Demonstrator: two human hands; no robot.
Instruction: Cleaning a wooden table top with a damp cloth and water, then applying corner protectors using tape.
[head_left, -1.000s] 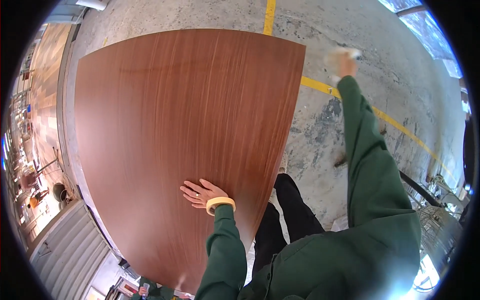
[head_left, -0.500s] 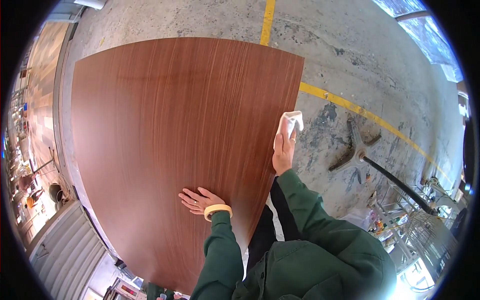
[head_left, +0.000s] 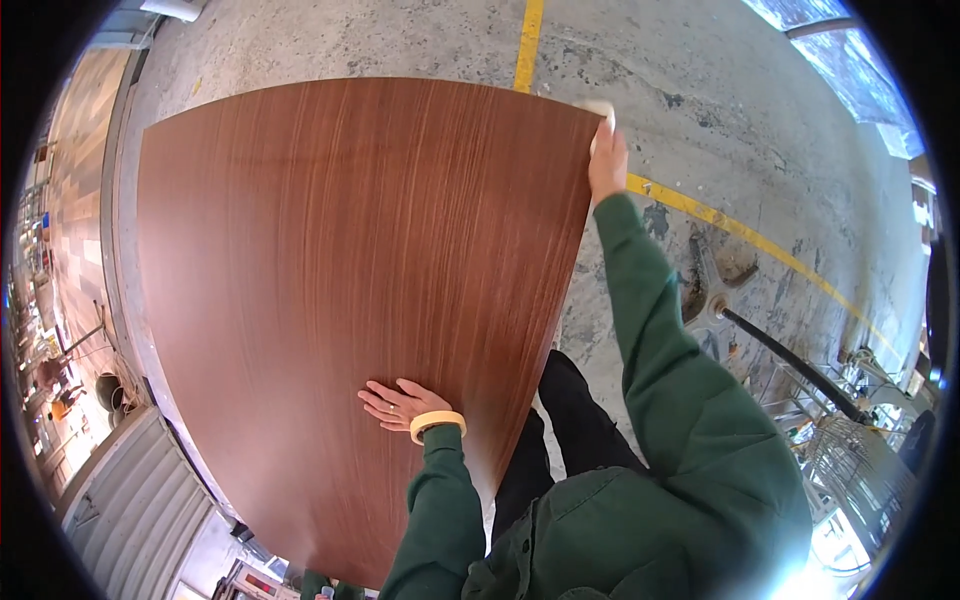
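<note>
This is a workshop or factory hall, likely one that works wood panels. The floor (head_left: 420,40) is bare, stained concrete, crossed by painted yellow lines (head_left: 735,230) of the kind that mark lanes on a shop floor. A large sheet of reddish-brown wood veneer panel (head_left: 350,260) fills the middle. On the left stand more wood-toned boards (head_left: 75,180) and a corrugated metal wall (head_left: 130,500). At the right, a black hose (head_left: 790,355) runs over the floor toward wire racks (head_left: 855,470) and cluttered gear.
</note>
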